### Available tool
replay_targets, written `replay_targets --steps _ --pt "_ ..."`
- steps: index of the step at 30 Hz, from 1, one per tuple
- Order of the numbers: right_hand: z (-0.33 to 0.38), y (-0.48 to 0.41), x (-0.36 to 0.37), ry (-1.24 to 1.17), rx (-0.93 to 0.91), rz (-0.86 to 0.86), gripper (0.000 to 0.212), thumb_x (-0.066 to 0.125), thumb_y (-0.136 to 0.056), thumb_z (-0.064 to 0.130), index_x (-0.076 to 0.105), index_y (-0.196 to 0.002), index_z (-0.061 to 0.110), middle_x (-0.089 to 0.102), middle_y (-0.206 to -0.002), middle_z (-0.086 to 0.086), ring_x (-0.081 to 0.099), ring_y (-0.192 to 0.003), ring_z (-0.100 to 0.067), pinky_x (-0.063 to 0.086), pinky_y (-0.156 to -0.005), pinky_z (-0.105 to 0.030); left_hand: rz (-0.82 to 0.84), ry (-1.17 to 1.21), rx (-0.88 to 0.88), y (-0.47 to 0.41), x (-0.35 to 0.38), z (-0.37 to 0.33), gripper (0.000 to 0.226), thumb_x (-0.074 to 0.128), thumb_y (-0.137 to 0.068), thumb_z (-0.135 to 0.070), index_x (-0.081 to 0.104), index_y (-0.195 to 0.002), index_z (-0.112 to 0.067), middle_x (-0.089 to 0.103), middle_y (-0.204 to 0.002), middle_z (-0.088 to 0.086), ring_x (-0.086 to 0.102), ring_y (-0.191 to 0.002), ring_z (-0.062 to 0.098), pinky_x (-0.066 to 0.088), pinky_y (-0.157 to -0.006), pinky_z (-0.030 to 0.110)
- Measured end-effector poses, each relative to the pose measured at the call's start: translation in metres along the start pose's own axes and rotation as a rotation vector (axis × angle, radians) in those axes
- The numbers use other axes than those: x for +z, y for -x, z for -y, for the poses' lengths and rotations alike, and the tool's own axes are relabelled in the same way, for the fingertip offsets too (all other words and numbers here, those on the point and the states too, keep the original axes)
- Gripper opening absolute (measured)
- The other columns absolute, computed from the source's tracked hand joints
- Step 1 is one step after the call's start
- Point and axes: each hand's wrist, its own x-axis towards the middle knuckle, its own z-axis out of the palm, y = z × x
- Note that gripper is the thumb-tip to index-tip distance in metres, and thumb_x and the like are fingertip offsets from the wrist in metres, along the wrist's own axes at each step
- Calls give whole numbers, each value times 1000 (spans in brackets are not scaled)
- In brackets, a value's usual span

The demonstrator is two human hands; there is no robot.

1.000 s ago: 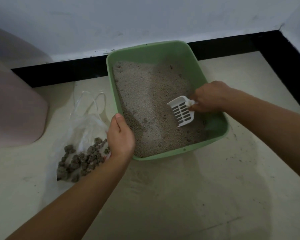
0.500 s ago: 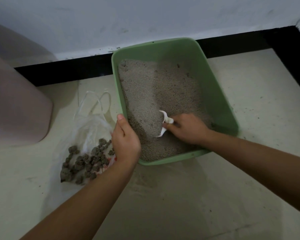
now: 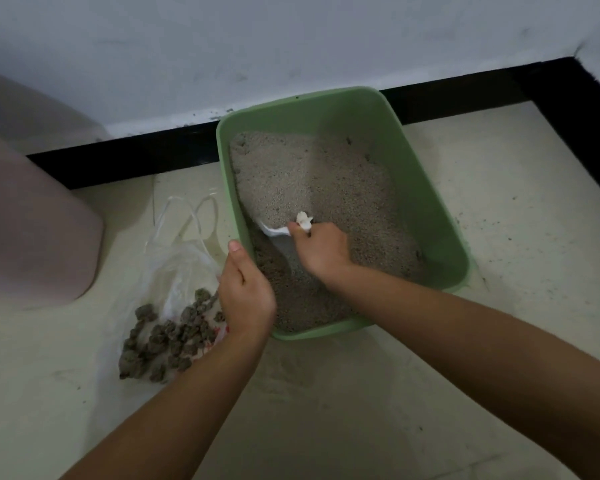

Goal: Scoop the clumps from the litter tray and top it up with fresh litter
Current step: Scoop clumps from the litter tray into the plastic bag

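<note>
A green litter tray [image 3: 430, 202] sits on the floor against the wall, holding grey litter [image 3: 309, 174]. My right hand [image 3: 321, 249] is inside the tray, shut on the handle of a white scoop [image 3: 278, 230]; the scoop's blade is dug into the litter near the tray's left wall and mostly buried. My left hand [image 3: 245, 292] grips the tray's near-left rim. Left of the tray lies a clear plastic bag [image 3: 181, 268] with several dark clumps [image 3: 167, 334] in it.
A pink rounded container [image 3: 32, 230] stands at the far left. A black skirting strip [image 3: 125, 157] runs along the white wall and turns down the right side. The pale floor [image 3: 326, 410] in front carries scattered litter dust.
My right hand swept the scoop from the tray's right side across to the left wall and pushed it down into the litter. My left hand stayed on the rim.
</note>
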Motion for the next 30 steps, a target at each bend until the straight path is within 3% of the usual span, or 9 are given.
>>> replay_targets --steps 2,4,7,10,14,18,22,30 --pt "-6 5 -10 52 -88 3 50 48 -99 49 52 -61 17 48 -59 0 47 -57 -16 24 -46 -28 -2 -2 6 1 -1 -1 60 20 -103 -47 47 -141 -9 49 -143 15 41 -135 27 26 -96 23" --pt "-15 9 -26 83 -191 -27 48 47 -101 47 45 -60 22 44 -55 3 42 -51 -9 25 -46 -24 -2 3 14 2 -1 -2 59 21 -104 -45 48 -139 -6 51 -140 16 44 -132 28 27 -93 23" --pt "-27 9 -50 83 -341 -80 44 49 -100 45 51 -65 18 45 -55 5 43 -53 -8 27 -47 -17 0 6 23 2 -3 -2 58 21 -105 -42 50 -137 -4 53 -138 17 45 -130 27 26 -91 21" --pt "-40 11 -64 77 -431 -86 40 52 -99 42 64 -78 11 45 -58 4 47 -59 -15 29 -54 -27 0 5 31 1 -2 -1 58 21 -105 -43 49 -139 -7 51 -141 15 43 -133 27 25 -93 21" --pt "-55 23 -78 93 -509 -106 37 55 -98 41 66 -83 9 49 -63 -2 49 -61 -17 34 -58 -32 10 7 36 1 -3 0 58 20 -104 -45 44 -144 -9 45 -147 11 37 -139 24 22 -99 21" --pt "-64 35 -102 172 -603 -113 31 57 -97 40 69 -85 13 50 -64 1 48 -61 -8 34 -57 -19 13 9 42 1 -3 1 58 20 -104 -45 43 -144 -10 44 -149 10 36 -140 23 22 -102 21" --pt "-75 57 -123 217 -588 -86 36 53 -97 44 70 -87 14 55 -67 -4 53 -63 -15 43 -63 -34 29 9 55 5 -4 -3 61 18 -104 -46 42 -144 -8 43 -148 13 37 -139 27 24 -104 25" --pt "-99 99 -154 344 -487 -103 34 51 -98 43 71 -93 15 51 -66 2 49 -62 -15 38 -61 -35 23 -32 58 9 -7 -9 60 18 -105 -45 48 -140 -6 47 -144 18 42 -134 33 31 -109 35"
